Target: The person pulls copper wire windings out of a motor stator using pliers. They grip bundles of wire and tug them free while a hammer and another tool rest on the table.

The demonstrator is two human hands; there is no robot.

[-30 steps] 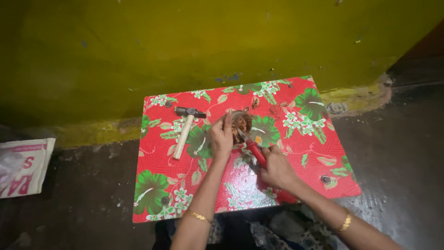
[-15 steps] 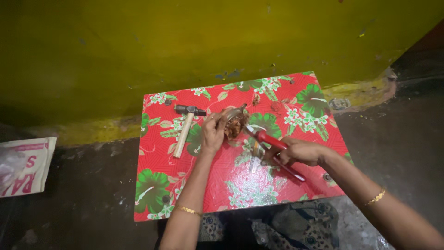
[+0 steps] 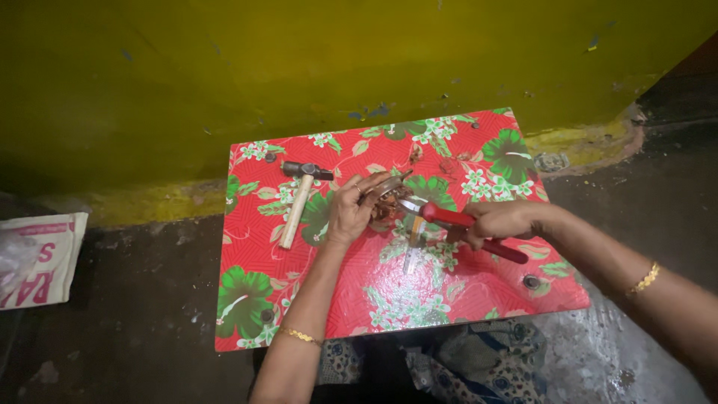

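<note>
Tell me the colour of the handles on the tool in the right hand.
Red handles, seen in the head view.

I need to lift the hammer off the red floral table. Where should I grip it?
Grip the hammer by its pale wooden handle, low, from the near-left side. Its dark head points toward the yellow wall, and the left hand crowds its right.

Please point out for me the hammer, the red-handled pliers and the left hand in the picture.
hammer (image 3: 294, 212): head view, middle of its pale wooden handle.
red-handled pliers (image 3: 447, 216): head view, on the upper red handle near the metal jaws.
left hand (image 3: 350, 213): head view, back of the hand.
</note>
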